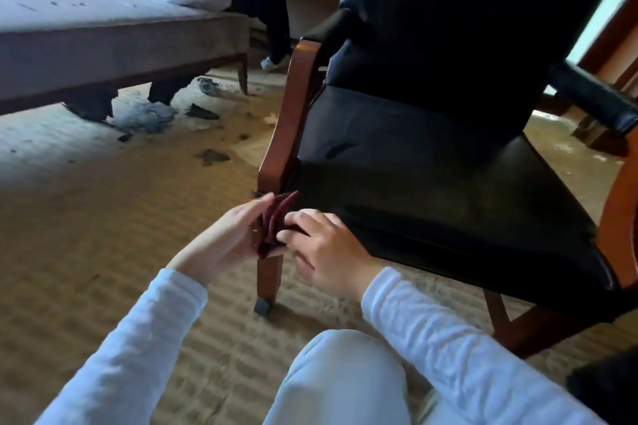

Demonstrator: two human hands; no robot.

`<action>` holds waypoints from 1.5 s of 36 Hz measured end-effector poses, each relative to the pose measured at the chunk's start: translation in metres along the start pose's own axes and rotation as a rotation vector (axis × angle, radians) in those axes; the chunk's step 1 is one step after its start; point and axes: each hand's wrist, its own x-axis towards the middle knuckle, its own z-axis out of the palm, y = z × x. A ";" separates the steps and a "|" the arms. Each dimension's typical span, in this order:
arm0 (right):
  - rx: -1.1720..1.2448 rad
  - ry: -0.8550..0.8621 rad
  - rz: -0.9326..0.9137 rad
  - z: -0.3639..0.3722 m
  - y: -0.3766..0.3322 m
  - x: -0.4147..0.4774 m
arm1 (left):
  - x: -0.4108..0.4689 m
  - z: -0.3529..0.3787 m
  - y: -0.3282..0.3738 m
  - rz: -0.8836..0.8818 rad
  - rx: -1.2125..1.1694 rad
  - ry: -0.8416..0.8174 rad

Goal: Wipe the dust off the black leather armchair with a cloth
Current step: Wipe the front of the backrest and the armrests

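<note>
The dark red cloth (274,228) is held bunched between both grips, just in front of the armchair (431,183), at its wooden front leg (269,272). It is cradled by the left hand (224,241), thumb tucked beneath, and its folds are pinched by the curled right hand (324,252). Both forearms are stretched forward, low. The armchair's seat edge (448,252) is met just beside the right hand; open carpet (103,217) is seen left of the armchair.
</note>
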 end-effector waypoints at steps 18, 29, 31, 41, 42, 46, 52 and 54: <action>-0.015 0.290 0.505 -0.074 0.107 -0.057 | 0.058 0.005 -0.057 0.675 0.633 0.821; -0.025 0.163 0.606 -0.052 0.108 -0.073 | 0.061 0.064 -0.104 0.749 0.925 0.630; -0.067 0.122 0.602 -0.050 0.105 -0.077 | 0.061 0.083 -0.120 0.727 0.969 0.502; -0.096 0.136 0.547 -0.050 0.112 -0.090 | 0.045 0.077 -0.044 1.008 1.158 0.444; -0.096 0.145 0.548 -0.049 0.112 -0.090 | 0.046 0.070 -0.028 1.015 1.218 0.514; -0.076 0.171 0.553 -0.047 0.110 -0.089 | 0.060 0.065 -0.023 0.920 1.464 0.506; 0.030 0.136 0.613 -0.054 0.110 -0.094 | 0.061 0.115 -0.061 1.038 1.388 0.366; 0.082 0.134 0.666 -0.059 0.112 -0.092 | 0.061 0.133 -0.070 1.065 1.356 0.282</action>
